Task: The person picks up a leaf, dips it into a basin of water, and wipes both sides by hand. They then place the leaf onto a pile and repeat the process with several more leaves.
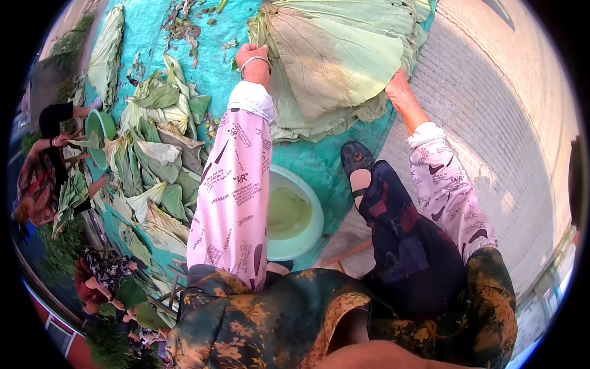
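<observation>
A broad, pale green leaf with a tan, dried-looking patch (332, 55) lies atop a thick stack of similar green leaves (369, 115) in the upper middle of the view. The stack rests on a teal plastic sheet (141, 24).

The left hand (253, 64), with a silver-coloured bangle (255, 59) at the wrist, has its fingers pinched in at the leaf's left edge. The right hand (401, 92) touches the leaf's lower right edge; its fingers are partly hidden, so I cannot tell how far they close. Both forearms are covered by 2 pink, black-printed fabric sleeves (236, 184).

Below the stack, a round, pale green plastic basin (311, 237) holds cloudy yellow-green liquid (286, 215), near 1 dark shoe (356, 155). Left of the left arm spreads a loose heap of green and yellowed leaves (163, 150). Farther left, another person in a red-and-black patterned top (40, 184) is near a brighter green plastic basin (109, 126). Grey, ribbed pavement (467, 123) borders the sheet's right side.
</observation>
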Tool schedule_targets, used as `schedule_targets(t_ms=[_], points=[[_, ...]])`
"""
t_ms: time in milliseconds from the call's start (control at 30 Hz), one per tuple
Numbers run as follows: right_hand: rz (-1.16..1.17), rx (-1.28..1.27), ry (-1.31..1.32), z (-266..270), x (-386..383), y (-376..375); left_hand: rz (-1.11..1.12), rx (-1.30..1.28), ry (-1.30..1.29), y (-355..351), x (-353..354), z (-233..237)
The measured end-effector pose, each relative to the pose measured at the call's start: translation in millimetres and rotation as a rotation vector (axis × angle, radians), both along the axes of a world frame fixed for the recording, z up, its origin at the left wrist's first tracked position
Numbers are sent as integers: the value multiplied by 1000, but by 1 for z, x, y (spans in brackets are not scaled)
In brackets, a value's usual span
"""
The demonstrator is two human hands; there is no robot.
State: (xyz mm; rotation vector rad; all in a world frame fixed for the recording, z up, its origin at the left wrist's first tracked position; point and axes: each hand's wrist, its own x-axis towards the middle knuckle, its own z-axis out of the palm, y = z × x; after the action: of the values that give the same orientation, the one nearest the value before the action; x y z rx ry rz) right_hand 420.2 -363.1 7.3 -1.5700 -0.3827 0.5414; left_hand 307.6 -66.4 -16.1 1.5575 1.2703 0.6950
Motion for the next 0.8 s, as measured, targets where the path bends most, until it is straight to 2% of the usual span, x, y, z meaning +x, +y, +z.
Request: schedule_targets(t_ms=[100,200,300,367,400,467,567,667,800], points=[[71,-128,188,-1,11,-9,16,-51,33,4,-7,0],[194,-86,227,6,12,-30,28,-8,119,8,-6,-11],[225,38,478,34,2,-42,27,24,149,7,-6,-8],[133,30,625,37,0,-41,21,28,63,9,-7,-14],[86,25,700,36,0,-39,5,45,139,12,-7,-17],[18,-80,617,20,5,-38,-23,81,289,17,-7,-18],[-72,-236,512,12,6,-34,-67,629,482,-25,-8,32],[-105,-323,420,3,7,-35,-444,864,432,-41,0,33],[-264,-507,141,6,8,-34,-687,915,526,-69,7,17]])
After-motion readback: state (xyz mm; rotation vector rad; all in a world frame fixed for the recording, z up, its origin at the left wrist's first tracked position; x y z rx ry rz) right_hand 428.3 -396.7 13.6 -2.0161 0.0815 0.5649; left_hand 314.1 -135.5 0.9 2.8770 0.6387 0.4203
